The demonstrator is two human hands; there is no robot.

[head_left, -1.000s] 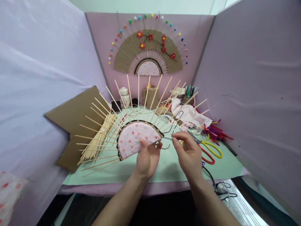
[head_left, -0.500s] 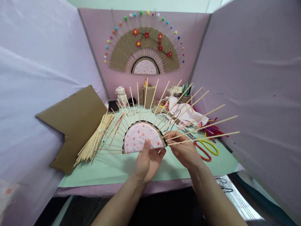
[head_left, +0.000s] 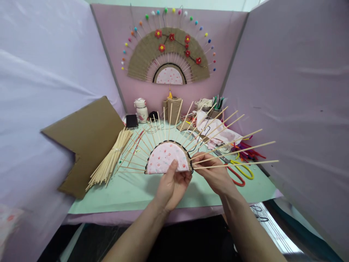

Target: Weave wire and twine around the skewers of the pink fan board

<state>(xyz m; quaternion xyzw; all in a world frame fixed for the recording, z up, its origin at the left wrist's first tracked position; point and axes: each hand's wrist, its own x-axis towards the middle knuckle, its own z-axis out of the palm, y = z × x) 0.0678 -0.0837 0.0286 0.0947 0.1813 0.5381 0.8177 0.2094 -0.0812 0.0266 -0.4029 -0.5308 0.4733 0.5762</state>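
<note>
- Left of the grip, apart from it: a tied bundle of spare sticks [head_left: 110, 158] on the table.
- Just above the left hand: the half-round panel [head_left: 160, 158], probably light and fairly stiff, best held by its straight lower edge. Pink flowered fabric covers its face; black cord [head_left: 170, 141] trims the curve.
- At that edge, the left hand [head_left: 174, 187] pinches the panel, thumb on the front.
- At the panel's right end, the right hand [head_left: 211, 173] has curled fingers; whether they pinch anything, I cannot tell.
- Fanning out past both hands: pale, thin rods [head_left: 245, 149], likely easily snapped, poor handholds.
</note>
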